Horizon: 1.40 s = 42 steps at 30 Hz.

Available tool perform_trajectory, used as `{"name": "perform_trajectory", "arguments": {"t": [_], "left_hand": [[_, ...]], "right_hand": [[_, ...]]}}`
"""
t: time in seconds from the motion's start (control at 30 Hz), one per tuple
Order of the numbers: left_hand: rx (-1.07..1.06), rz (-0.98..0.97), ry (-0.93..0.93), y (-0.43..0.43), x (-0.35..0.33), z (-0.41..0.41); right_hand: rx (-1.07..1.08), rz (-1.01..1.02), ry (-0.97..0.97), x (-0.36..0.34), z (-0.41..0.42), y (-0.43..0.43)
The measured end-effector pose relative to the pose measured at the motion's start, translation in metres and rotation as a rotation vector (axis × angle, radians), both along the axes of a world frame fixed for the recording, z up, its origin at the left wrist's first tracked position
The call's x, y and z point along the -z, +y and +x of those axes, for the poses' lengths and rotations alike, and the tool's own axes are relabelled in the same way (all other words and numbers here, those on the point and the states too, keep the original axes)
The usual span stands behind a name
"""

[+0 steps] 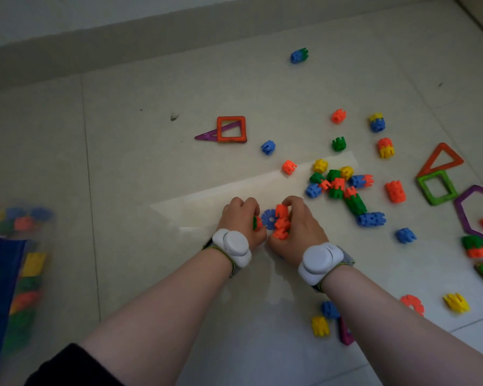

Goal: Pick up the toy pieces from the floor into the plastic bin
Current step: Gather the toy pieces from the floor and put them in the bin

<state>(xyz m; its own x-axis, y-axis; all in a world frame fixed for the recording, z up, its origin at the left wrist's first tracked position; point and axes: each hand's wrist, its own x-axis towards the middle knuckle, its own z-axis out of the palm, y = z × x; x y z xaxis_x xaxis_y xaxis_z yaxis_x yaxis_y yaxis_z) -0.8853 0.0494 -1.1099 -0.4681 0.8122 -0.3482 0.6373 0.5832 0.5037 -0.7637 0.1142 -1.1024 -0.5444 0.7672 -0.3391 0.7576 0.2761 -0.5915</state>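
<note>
- Both forearms reach forward and down from the bottom edge, bare from the elbow, each with a white disc-shaped band at the wrist; a dark sleeve (73, 366) shows at the lower left.
- The left hand (241, 218) lies knuckles up on the floor (140, 168), fingers curled under; its grip is pressed around a green-and-orange toy piece (257, 222) that peeks out at the thumb side.
- The right hand (297, 227) sits just beside it, palm turned inward, fingers bent over a cluster of orange pieces (281, 221); its grip is closed on them.
- A blue cog-shaped piece (268, 218) lies between the two hands, touching the orange cluster.
- Further toy pieces are scattered over the floor ahead and to the right, with a dense pile (338, 185) just beyond the right hand.
- Flat magnetic frames lie among them: an orange square (232, 129) over a purple triangle, and an orange triangle (441, 158) beside a green square at the right.
- The plastic bin (17, 263), clear and already holding coloured pieces, stands at the far left, well apart from the hands.
</note>
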Motion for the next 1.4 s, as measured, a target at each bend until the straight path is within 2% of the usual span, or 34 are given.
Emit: {"name": "perform_trajectory", "arguments": {"t": [0.13, 0.33, 0.53, 0.77, 0.9, 1.03, 1.13, 1.27, 1.4], "left_hand": [[-0.011, 0.000, -0.030, -0.007, 0.001, 0.001], [-0.145, -0.010, -0.045, -0.027, 0.000, 0.003], [-0.228, 0.049, -0.045, -0.050, -0.002, -0.003], [-0.156, 0.033, -0.037, -0.069, -0.002, -0.006], [-0.222, 0.047, -0.111, -0.071, -0.004, -0.003], [-0.239, 0.061, -0.192, -0.060, -0.008, 0.000], [-0.190, 0.009, -0.162, -0.044, -0.010, 0.001], [-0.029, -0.033, -0.089, -0.018, -0.012, 0.004], [0.092, -0.110, -0.032, 0.011, -0.009, 0.015]], "right_hand": [[-0.087, 0.083, 0.018, 0.002, -0.006, -0.005], [-0.200, 0.164, -0.151, 0.015, -0.024, -0.006], [-0.127, 0.155, -0.196, 0.022, -0.034, -0.014], [-0.068, 0.195, -0.135, 0.021, -0.035, -0.027], [-0.014, 0.231, -0.086, 0.015, -0.032, -0.024], [-0.029, 0.163, -0.082, 0.010, -0.034, -0.024], [-0.011, 0.043, -0.003, 0.006, -0.030, -0.019], [0.222, -0.157, 0.204, -0.002, -0.012, -0.006], [0.341, -0.168, 0.183, -0.003, 0.005, 0.003]]}}
